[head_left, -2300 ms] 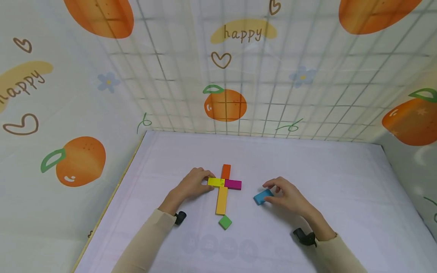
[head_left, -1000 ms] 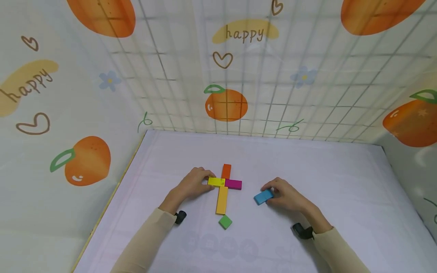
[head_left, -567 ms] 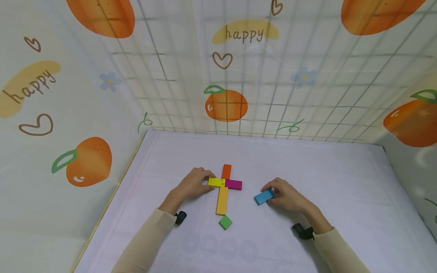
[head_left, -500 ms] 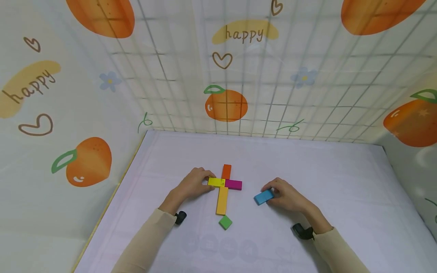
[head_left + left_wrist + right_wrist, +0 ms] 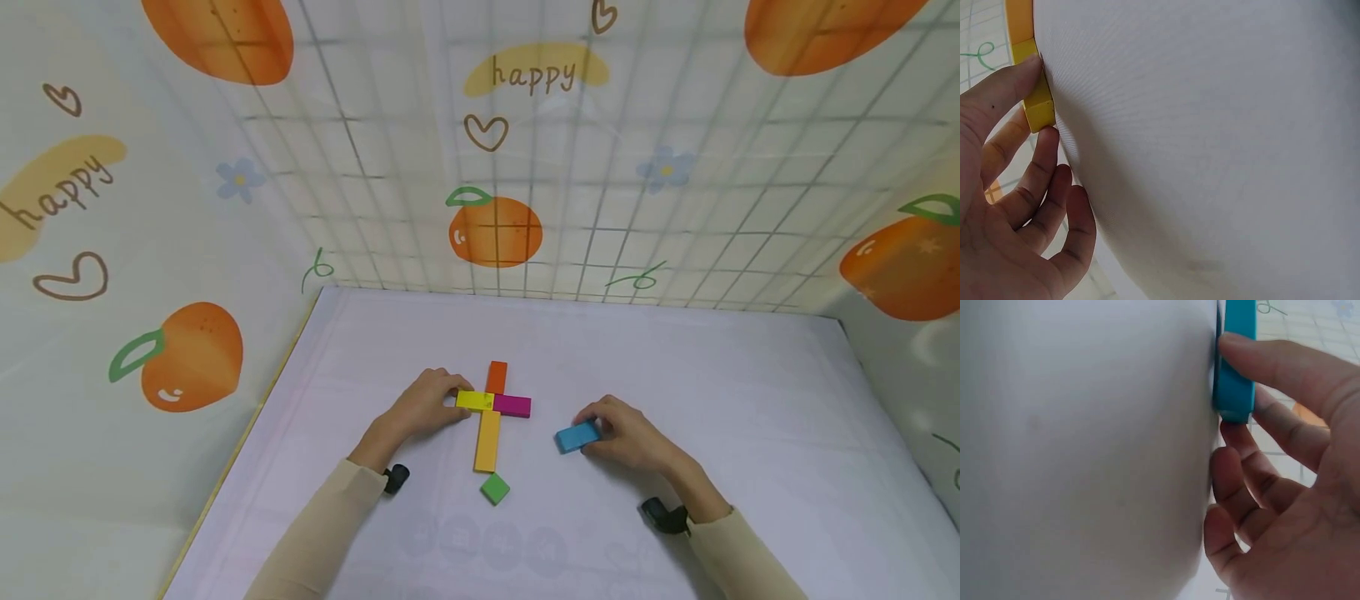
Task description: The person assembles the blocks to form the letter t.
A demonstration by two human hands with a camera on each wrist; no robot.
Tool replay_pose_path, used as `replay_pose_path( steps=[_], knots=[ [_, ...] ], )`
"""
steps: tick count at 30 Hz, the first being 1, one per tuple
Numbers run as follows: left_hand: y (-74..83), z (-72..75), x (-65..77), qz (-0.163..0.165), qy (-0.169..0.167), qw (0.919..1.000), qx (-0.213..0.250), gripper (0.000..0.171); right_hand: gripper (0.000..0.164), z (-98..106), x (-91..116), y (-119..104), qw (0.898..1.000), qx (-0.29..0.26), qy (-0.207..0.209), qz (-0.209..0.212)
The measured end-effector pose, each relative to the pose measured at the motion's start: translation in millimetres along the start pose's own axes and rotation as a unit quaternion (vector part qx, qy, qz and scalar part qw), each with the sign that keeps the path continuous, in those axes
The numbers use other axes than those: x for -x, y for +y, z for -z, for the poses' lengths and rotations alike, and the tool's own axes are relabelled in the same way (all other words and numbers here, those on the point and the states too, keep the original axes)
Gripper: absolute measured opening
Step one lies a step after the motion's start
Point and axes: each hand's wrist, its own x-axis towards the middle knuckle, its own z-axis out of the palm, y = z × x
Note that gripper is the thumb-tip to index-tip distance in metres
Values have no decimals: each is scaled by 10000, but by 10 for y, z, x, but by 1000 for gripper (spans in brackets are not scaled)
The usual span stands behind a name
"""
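My left hand (image 5: pixel 425 402) pinches the left end of a yellow block (image 5: pixel 475 401) between thumb and fingers; the left wrist view shows the same yellow block (image 5: pixel 1039 103) under the thumb. Against its right end lies a magenta block (image 5: pixel 512 406). An orange-red block (image 5: pixel 497 377) stands off the back side and a long amber block (image 5: pixel 487 442) runs toward the front, making a cross. Just in front lies a green square block (image 5: pixel 495 489), corner toward the amber one. To the right, my right hand (image 5: pixel 628 433) grips a blue block (image 5: pixel 577 437) by its sides, close over the table.
The blocks lie on a white-covered table (image 5: pixel 712 375). Behind it rises a cloth wall (image 5: pixel 390 225) printed with oranges, with a grid showing through. A black wrist camera (image 5: pixel 666 517) sits by the right sleeve, another black camera (image 5: pixel 397 479) by the left.
My right thumb has moved from the top of the blue block down to its near side. The blue block is turned slightly. My left hand and the cross of blocks look unmoved.
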Motion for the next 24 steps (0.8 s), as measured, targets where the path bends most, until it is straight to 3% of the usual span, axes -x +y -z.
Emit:
replay_pose_path(
  steps=[24],
  knots=[
    [4,-4,7,-41,52,10000,-23,35,33,-177,109,-167,9994,288,108,181]
  ],
)
